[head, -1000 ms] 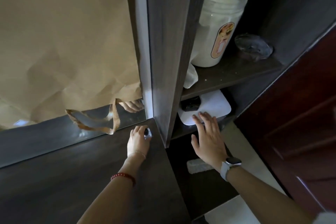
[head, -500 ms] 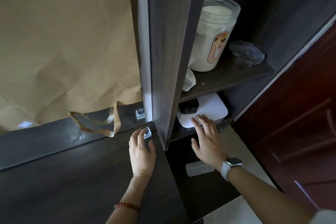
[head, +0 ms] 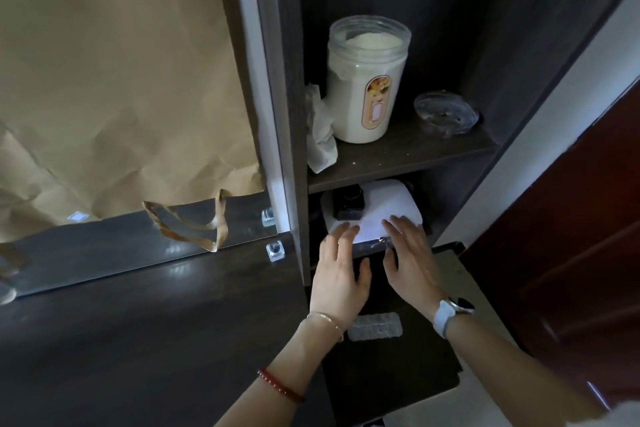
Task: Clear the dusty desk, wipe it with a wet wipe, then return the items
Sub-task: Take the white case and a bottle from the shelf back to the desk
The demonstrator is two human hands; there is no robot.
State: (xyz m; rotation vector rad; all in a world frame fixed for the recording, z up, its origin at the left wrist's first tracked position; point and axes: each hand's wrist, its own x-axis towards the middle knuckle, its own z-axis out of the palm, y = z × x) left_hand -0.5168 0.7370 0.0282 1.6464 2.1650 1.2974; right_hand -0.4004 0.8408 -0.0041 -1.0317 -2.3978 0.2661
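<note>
The dark wooden desk point(head: 138, 340) fills the lower left, with a small clear cube point(head: 275, 250) standing at its back right corner by the mirror. My left hand point(head: 341, 274) and my right hand point(head: 412, 263) both reach into the lower side shelf, fingers spread, with fingertips on the front edge of a flat white device point(head: 384, 208). A small black box point(head: 348, 203) sits on that device. Neither hand holds anything.
The upper shelf point(head: 415, 152) carries a white jar point(head: 367, 87), a crumpled tissue point(head: 320, 135) and a clear lid point(head: 446, 113). Brown paper point(head: 121, 80) covers the mirror. A blister pack point(head: 374, 326) lies on the low board. A red-brown door point(head: 571, 236) stands at right.
My left hand left the clear cube on the desk corner and moved right, into the lower shelf beside my right hand. The view shifted down and right.
</note>
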